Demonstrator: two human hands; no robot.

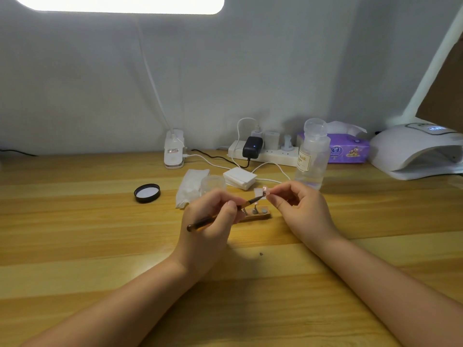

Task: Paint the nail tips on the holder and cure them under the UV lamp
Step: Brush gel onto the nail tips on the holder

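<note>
Nail tip [264,190] sits pinched between the thumb and forefinger of your right hand [299,205], lifted just above the holder [258,216] near the middle of the table [75,246]. It is small, pale and glossy; which way its long axis points is too small to tell. Your left hand [213,221] grips the brush [220,216] with curled fingers, like a pen. The brush is a slim dark-amber stick whose long axis runs from lower left up to upper right, its tip touching the nail tip.

The holder is a short wooden bar lying roughly left to right, partly hidden behind your left hand, with small grey round pads and thin stands on top.

You have open wood grain in front of both forearms and out to the left. Behind the hands it is crowded: a black lid [147,193] lies well to the left, crumpled white wipes [191,186] and a clear jar [213,184] sit just beyond your left hand, and a pad stack [239,178] lies behind them. A clear bottle [312,156] stands upright just behind your right hand. The white domed UV lamp [416,151] sits at the far right edge, its opening facing you, well apart from the holder. A power strip [265,154] and tissue pack [348,149] line the wall.
</note>
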